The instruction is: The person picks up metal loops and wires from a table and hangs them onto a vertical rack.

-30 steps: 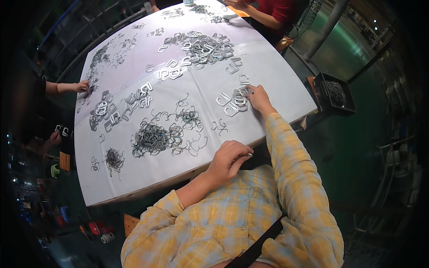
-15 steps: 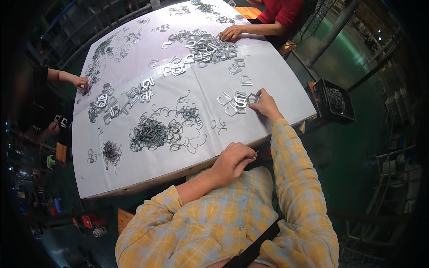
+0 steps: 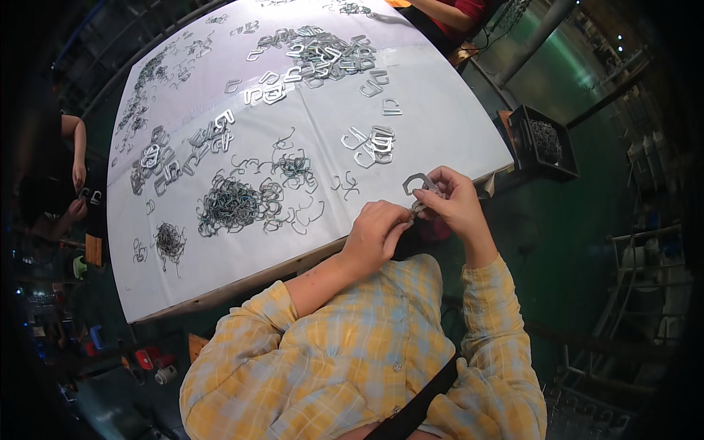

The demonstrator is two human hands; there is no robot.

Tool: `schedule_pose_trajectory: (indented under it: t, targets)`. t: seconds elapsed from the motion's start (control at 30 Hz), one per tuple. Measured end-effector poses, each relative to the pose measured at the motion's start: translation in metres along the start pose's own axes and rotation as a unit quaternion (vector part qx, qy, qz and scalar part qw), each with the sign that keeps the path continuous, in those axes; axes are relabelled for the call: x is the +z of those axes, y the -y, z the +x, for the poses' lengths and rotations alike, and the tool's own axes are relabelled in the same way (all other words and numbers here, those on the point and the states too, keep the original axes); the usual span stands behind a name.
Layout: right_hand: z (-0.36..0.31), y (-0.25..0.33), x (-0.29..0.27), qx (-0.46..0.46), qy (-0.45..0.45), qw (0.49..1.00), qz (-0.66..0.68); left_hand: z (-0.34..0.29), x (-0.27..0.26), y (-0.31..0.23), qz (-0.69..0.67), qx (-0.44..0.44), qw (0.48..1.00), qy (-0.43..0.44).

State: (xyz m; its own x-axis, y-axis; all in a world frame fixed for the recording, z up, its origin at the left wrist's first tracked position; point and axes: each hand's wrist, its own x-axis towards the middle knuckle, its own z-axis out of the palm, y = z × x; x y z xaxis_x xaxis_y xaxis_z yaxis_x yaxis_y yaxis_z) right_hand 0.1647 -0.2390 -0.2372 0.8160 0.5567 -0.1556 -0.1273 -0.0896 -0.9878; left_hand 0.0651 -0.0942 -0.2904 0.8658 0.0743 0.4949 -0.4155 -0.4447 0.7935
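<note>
A flat silver D-shaped metal buckle (image 3: 418, 182) is held up just off the near right edge of the white-covered bench (image 3: 440, 128), pinched between the fingers of the right hand (image 3: 455, 202). That hand is closed around the lower part of the buckle, with the buckle's loop standing clear above the fingertips. The left hand (image 3: 378, 235) is just beside it, fingers curled and its fingertips meeting the right hand's at the bottom of the buckle; whether it grips a small piece of its own cannot be told. Both forearms come out of yellow plaid sleeves (image 3: 499, 308).

On the bench, just beyond the buckle, lies a small cluster of similar silver buckles (image 3: 372, 144). Left of the buckle a few loose bent wire hooks (image 3: 345, 183) are scattered, and farther left sits a dense tangle of thin grey wire hooks (image 3: 235, 205). A smaller dark wire tangle (image 3: 170, 238) lies near the bench's near left edge. Well beyond the buckle, toward the far side, is a large heap of silver buckles (image 3: 326, 55).

Right of the buckle, off the bench, stands a black crate of dark wire parts (image 3: 546, 141). Another person's arm in a red sleeve (image 3: 458, 11) shows at the far edge, and a further person's forearm (image 3: 77, 150) hangs at the left side.
</note>
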Motion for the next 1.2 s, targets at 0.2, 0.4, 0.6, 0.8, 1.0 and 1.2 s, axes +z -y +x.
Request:
schedule_pose_trajectory:
  t: [0.2,0.4,0.6,0.8,1.0,1.2]
  targets:
    - [-0.025,0.004,0.019,-0.039,-0.073,0.995,-0.064,-0.003,0.005,0.000,0.025,0.053,0.998,0.016]
    - [-0.035,0.000,0.029,-0.214,-0.107,0.936,-0.259,-0.007,0.004,0.001,0.044,0.032,0.999,0.009]
    - [-0.044,0.002,0.033,-0.247,-0.131,0.917,-0.285,-0.008,0.003,0.006,0.017,0.040,0.999,0.025]
    - [-0.053,0.005,0.021,-0.220,-0.145,0.937,-0.227,0.008,-0.069,0.057,0.222,-0.112,0.968,-0.045]
    - [-0.053,0.006,0.013,-0.229,-0.157,0.939,-0.203,-0.003,-0.125,0.105,0.493,-0.190,0.849,0.017]
    - [-0.052,0.000,0.007,-0.178,-0.215,0.949,-0.148,0.002,-0.126,0.105,0.544,-0.140,0.821,0.103]
